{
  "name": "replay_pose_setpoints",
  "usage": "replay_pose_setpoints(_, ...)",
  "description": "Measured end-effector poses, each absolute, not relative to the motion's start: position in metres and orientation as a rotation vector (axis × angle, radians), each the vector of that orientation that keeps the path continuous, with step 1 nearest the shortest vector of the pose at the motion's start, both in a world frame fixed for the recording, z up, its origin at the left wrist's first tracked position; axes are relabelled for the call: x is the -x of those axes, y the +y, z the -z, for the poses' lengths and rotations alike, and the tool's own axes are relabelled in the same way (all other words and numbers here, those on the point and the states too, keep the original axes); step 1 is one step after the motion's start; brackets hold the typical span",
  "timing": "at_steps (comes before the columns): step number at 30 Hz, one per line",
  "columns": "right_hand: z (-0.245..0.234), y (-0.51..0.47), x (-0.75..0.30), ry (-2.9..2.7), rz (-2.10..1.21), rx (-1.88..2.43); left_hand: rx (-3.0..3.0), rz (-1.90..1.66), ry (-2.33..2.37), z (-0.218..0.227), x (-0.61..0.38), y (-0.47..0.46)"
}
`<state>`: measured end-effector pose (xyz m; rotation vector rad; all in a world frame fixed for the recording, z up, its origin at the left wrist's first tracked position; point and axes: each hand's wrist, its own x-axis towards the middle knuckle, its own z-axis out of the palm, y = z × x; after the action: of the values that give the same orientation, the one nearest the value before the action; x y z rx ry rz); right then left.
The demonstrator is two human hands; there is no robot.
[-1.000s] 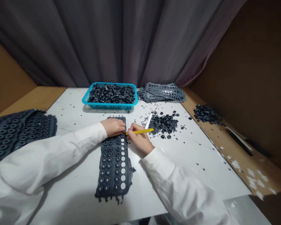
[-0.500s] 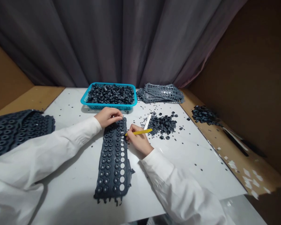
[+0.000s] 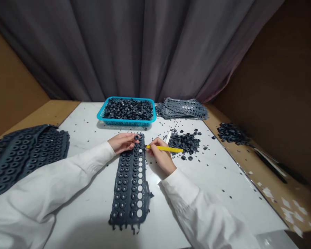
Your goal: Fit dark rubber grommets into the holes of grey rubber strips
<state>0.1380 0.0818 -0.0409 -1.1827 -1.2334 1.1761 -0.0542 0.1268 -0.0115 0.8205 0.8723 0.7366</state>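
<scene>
A dark rubber sheet with rows of raised rings lies lengthwise on the white table; its right-hand column has a run of open round holes. Between the thumb and fingers of my left hand, over the sheet's far end, is a small black rubber ring. My right hand is closed round a slim yellow pen-shaped tool. Its thin end points left at the sheet's right edge, near the far end; what kind of tip it has is too small to tell.
A blue basket full of black rubber pieces stands at the back. Beside it lie punched-out sheets. Loose black pieces and a white strip lie to the right, another pile beyond. Uncut ring sheets lie left.
My left hand has lifted and turned, and a small black ring now shows in its fingers. The yellow tool has drawn back slightly from the sheet. The whole view has shifted a little.
</scene>
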Motion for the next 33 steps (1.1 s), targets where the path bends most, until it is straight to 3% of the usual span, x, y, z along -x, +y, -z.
replay_pose_setpoints(14, 0.051, 0.086, -0.136, -1.365, -1.1, 1.261, -1.664, -0.671, 1.001, 0.013, 0.036, 0.152)
replay_pose_setpoints(19, 0.048, 0.087, -0.136, -1.411, -1.049, 1.291, -2.731, -0.151, 0.702, 0.015, 0.026, 0.164)
replay_pose_setpoints(22, 0.046, 0.088, -0.136, -1.446, -1.008, 1.323, -2.914, 0.019, 0.619, 0.017, 0.023, 0.169)
replay_pose_setpoints(33, 0.038, 0.088, -0.133, -1.49, -0.986, 1.343, -2.851, -0.317, 0.703, 0.033, 0.049, 0.161)
